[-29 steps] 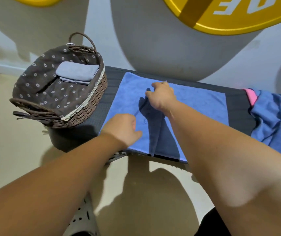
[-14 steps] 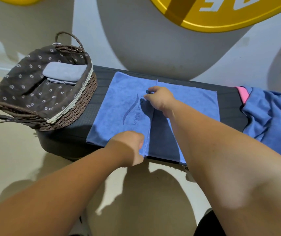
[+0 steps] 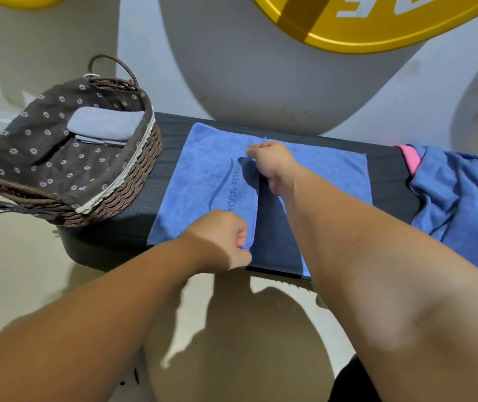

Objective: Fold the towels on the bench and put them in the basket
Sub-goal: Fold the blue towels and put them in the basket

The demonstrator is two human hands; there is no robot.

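A blue towel [image 3: 203, 175] with dark printed lettering lies flat on the dark bench [image 3: 145, 198], its left part folded over toward the middle. My left hand [image 3: 220, 242] pinches the near corner of that folded flap at the bench's front edge. My right hand [image 3: 272, 163] pinches the flap's far edge near the towel's middle. A wicker basket [image 3: 133, 169] with a brown flowered lining stands on the bench's left end and holds a folded grey towel [image 3: 104, 126]. A heap of blue towels [image 3: 458, 198] lies at the right end.
Something pink [image 3: 409, 158] shows among the heap at the right. A grey and white wall with a large yellow disc [image 3: 377, 27] rises right behind the bench. Beige floor [image 3: 14, 271] lies below and to the left.
Both hands have carried the towel's left flap rightward over the middle, uncovering the printed lettering. The left hand moved toward the front edge. The camera view shifted slightly.
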